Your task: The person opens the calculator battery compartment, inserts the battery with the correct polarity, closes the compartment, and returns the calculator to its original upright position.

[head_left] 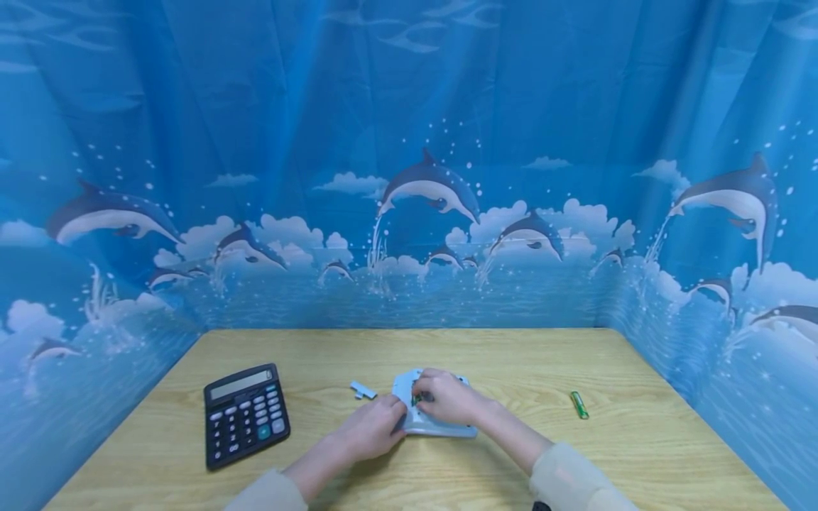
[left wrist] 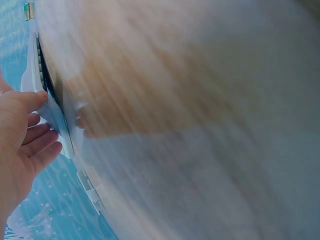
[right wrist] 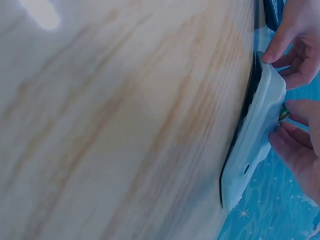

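A light-blue calculator lies face down on the table, its keys showing along the underside in the left wrist view. My left hand grips its near left edge, thumb on the rim. Over its back, my right hand pinches a green battery between thumb and fingers at the battery compartment. The fingers hide most of that battery and the compartment. Just left of the calculator lies a small light-blue battery cover.
A black desk calculator lies face up on the left of the wooden table. Another green battery lies on the right. A blue dolphin-print curtain surrounds the table's back and sides.
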The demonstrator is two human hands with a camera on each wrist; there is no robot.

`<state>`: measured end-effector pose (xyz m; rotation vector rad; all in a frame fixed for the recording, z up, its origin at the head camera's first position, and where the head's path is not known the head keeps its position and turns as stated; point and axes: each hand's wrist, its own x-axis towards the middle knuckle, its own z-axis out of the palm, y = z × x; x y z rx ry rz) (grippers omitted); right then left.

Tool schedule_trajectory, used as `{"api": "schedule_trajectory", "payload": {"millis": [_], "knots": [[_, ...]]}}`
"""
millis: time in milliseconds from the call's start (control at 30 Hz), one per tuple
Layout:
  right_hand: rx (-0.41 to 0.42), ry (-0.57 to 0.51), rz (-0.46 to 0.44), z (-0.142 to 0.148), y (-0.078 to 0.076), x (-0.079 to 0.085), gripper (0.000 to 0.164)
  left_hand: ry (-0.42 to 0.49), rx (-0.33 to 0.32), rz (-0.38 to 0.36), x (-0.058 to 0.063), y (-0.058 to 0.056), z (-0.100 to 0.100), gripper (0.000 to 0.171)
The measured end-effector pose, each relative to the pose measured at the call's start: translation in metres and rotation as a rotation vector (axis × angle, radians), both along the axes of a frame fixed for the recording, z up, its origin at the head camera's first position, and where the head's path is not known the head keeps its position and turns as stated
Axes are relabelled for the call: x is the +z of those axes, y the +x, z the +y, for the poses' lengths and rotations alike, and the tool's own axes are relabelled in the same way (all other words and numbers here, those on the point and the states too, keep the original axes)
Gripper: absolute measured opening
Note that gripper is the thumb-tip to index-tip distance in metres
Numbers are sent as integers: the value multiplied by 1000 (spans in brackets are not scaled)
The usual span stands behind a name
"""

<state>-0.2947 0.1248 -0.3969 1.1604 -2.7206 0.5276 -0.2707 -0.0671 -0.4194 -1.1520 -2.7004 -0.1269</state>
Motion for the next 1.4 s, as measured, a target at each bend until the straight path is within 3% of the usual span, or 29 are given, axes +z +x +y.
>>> {"api": "schedule_trajectory", "payload": {"millis": [367, 733, 1133, 1400], "knots": [[-73, 35, 23, 0, 0, 1, 19, -9, 27, -14, 3, 0, 2, 28], [-161, 24, -5, 0, 1, -1, 17, 12, 6, -18, 0, 0, 1, 27], [-195, 51, -94, -2, 0, 1, 18, 34, -14, -18, 0, 0, 0, 25], [-254, 24, -189, -4, -1, 3, 17, 46, -26, 20, -1, 0, -1, 23]]}}
